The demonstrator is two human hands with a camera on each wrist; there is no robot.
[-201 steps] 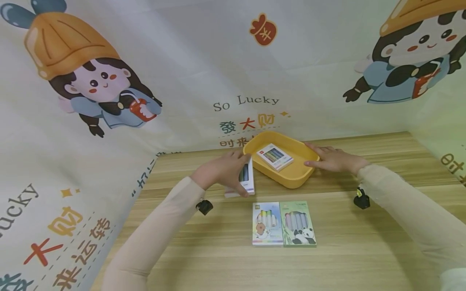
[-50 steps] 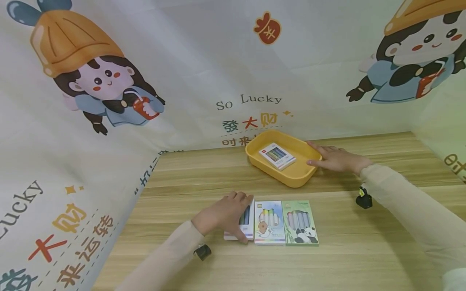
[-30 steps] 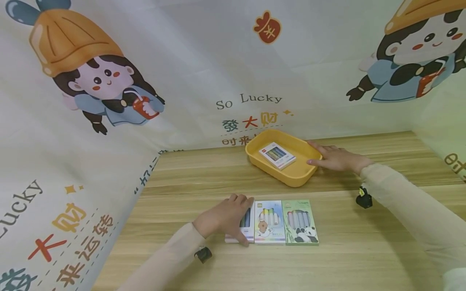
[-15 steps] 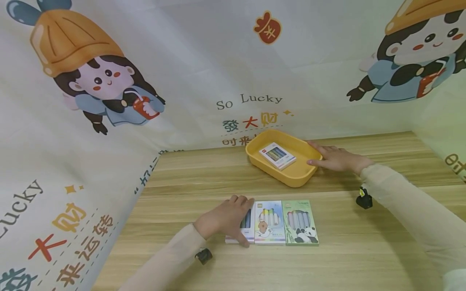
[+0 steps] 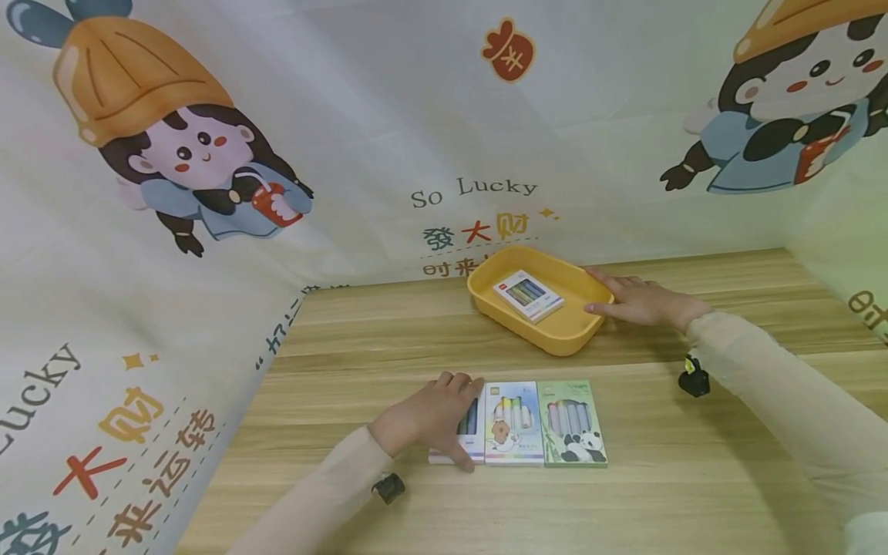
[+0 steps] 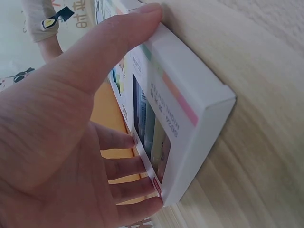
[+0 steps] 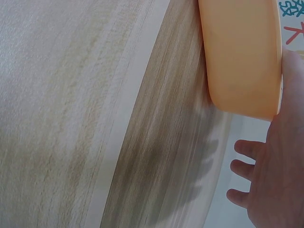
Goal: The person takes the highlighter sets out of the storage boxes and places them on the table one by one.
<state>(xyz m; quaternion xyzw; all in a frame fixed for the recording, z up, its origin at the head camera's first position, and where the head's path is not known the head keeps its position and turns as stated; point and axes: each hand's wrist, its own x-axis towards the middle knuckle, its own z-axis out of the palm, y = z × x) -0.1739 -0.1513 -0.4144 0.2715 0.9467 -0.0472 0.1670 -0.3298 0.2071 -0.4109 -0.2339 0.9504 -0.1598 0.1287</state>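
Observation:
My left hand grips a white box of highlighters lying flat on the table; in the left wrist view the thumb is on the near end of the box and the other fingertips reach its far edge. Against its right side lies a light-blue marker box, followed by a green marker box with a panda, all in one row. Farther back, my right hand holds the right end of a yellow basket, thumb over the rim. Inside the basket lies another white highlighter box.
Behind the wooden table hangs a white printed cloth, close to the basket's back edge. The cloth also closes off the left and right sides.
Since the earliest frame, my left hand has brought the highlighter box from beside the basket toward me, to the left end of the row. My right hand has stayed at the basket.

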